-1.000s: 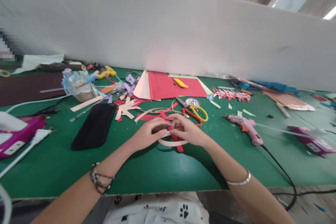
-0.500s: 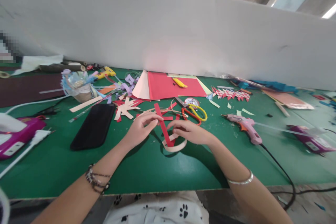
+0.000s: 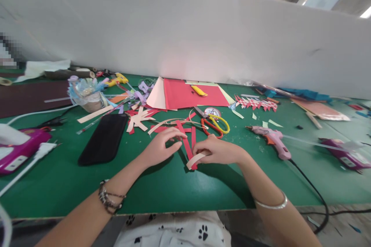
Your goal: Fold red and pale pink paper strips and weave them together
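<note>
Near the table's front middle, my right hand is closed with its fingers curled around a cream paper strip. That strip is bent in a curve across the lower end of a red paper strip, which leans up toward the left. Another piece of red strip rises just behind my right fingers. My left hand has its thumb and fingers apart; its fingertips are at the leaning red strip, whether touching I cannot tell. Scissors with yellow and red handles lie beyond my right hand.
A black phone lies left of my hands. The pink glue gun rests at the right, its cable running off the front edge. Cut strips, a red paper sheet and a yellow cutter lie behind. A white partition stands beyond.
My right hand has shifted slightly right and turned over, its fingers now curled in. The cream strip's loop is less visible. My left thumb and fingers have moved right and spread apart.
</note>
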`<state>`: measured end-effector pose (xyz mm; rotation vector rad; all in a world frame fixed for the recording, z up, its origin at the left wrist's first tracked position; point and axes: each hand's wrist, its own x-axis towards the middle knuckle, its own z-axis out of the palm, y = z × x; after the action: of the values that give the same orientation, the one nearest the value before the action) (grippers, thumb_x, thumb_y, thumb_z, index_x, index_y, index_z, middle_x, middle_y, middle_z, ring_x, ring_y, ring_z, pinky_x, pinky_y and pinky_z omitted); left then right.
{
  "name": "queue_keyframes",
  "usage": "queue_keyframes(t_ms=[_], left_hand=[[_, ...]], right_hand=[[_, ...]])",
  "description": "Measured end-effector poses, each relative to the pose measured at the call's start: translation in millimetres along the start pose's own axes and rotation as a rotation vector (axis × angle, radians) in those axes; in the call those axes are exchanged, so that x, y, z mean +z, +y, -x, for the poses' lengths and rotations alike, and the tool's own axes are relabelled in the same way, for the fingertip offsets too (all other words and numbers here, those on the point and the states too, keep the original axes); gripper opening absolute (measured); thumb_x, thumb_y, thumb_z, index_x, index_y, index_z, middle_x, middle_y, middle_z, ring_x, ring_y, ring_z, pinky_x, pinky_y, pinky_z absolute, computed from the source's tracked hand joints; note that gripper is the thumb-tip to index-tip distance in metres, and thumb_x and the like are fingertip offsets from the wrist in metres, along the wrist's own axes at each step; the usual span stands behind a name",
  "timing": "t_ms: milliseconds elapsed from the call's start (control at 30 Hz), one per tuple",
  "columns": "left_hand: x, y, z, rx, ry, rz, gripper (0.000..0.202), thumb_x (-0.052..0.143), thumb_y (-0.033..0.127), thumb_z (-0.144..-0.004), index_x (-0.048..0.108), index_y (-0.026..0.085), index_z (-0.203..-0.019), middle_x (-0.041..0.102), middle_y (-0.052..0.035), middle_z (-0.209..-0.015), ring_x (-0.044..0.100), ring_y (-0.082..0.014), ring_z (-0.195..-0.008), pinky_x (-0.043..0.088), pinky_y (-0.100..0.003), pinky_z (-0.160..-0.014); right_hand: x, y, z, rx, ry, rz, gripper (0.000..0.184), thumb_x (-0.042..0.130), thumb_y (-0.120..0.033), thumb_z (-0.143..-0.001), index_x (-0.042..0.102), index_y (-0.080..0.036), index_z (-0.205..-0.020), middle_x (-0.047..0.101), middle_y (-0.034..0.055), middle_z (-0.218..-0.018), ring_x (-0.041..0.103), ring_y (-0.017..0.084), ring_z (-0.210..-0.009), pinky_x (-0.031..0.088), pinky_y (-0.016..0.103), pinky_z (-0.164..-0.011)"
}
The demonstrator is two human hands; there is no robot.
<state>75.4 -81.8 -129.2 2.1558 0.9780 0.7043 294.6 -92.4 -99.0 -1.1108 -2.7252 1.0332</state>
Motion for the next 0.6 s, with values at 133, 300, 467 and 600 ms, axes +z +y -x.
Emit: queue_keyframes(t_ms=[133,300,467,600], left_hand=[[6.8,-1,3,0.054,-0.164,-0.119,0.054,0.05,0.037,-0.08,0.036,0.025,-0.13,0.044,-0.0062,-0.132,0.042,-0.0229,-0.118,0.036,-0.036,-0.097],[20.2,4,4,0.127,-0.311,-0.295,0.066,0.046,0.049,-0.081,0.022,0.024,-0.138,0.037,-0.0069,-0.139,0.032,-0.0242,-0.127,0.02,-0.044,-0.106],[30.2,6,5,0.093,-0.344,-0.495,0.062,0.037,0.055,-0.083,0.03,0.023,-0.135,0.034,-0.0067,-0.141,0.024,-0.0238,-0.131,0.013,-0.046,-0.107],[29.9,7,8,0.061,-0.337,-0.597,0.062,0.037,0.056,-0.082,0.034,0.023,-0.134,0.036,-0.0071,-0.14,0.022,-0.0247,-0.132,0.015,-0.047,-0.106]], right_hand=[[-3,-1,3,0.039,-0.072,-0.071,0.015,0.059,-0.029,-0.073,0.051,-0.018,-0.08,0.052,-0.0031,-0.067,0.044,0.011,-0.062,0.03,0.022,-0.058],[-3,3,4,0.089,-0.123,-0.086,0.02,0.058,-0.035,-0.074,0.046,-0.018,-0.073,0.044,-0.005,-0.061,0.038,0.008,-0.054,0.027,0.021,-0.051],[-2,8,5,0.098,-0.128,-0.119,0.019,0.051,-0.035,-0.079,0.05,-0.017,-0.074,0.045,-0.0043,-0.061,0.036,0.008,-0.054,0.026,0.02,-0.05],[-5,6,6,0.107,-0.142,-0.199,0.032,0.047,-0.046,-0.08,0.053,-0.016,-0.072,0.046,-0.0037,-0.061,0.037,0.008,-0.055,0.027,0.02,-0.05]])
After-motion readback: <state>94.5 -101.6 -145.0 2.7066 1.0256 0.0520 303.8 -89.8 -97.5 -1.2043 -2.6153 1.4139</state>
